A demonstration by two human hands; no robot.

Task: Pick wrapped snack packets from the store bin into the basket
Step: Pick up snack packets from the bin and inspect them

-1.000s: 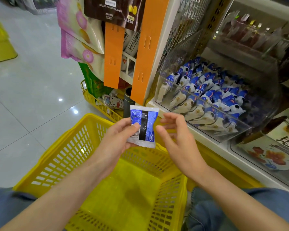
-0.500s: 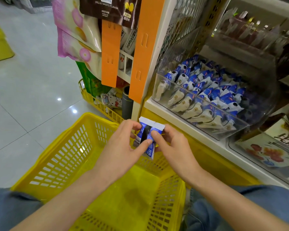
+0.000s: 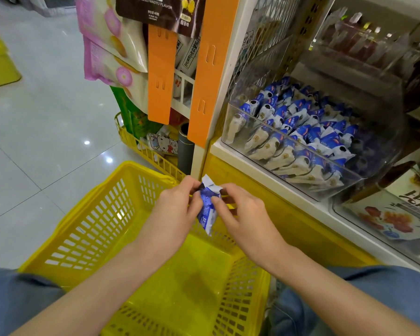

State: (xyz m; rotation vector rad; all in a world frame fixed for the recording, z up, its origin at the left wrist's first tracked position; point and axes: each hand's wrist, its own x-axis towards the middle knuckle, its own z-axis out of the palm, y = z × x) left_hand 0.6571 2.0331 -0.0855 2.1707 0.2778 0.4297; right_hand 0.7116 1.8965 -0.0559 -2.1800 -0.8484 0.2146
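A blue and white snack packet (image 3: 207, 209) hangs above the far rim of the yellow basket (image 3: 87, 229). My left hand (image 3: 175, 214) pinches its left side and my right hand (image 3: 243, 214) pinches its right side, thumbs on the front. The packet is creased and turned edge-on. The basket's floor shows nothing in it. Up on the right, a clear plastic bin (image 3: 364, 180) on the shelf holds several more blue and white packets (image 3: 301, 132).
Orange strips (image 3: 206, 69) and hanging snack bags (image 3: 112, 44) stand behind the basket. A second yellow basket (image 3: 141, 146) with goods sits by the shelf post. More clear bins (image 3: 374, 40) line the upper right. My knees in blue fabric flank the basket.
The packet has come down from in front of the shelf towards the basket rim. My right hand joined the left on it, and the packet got creased and turned edge-on.
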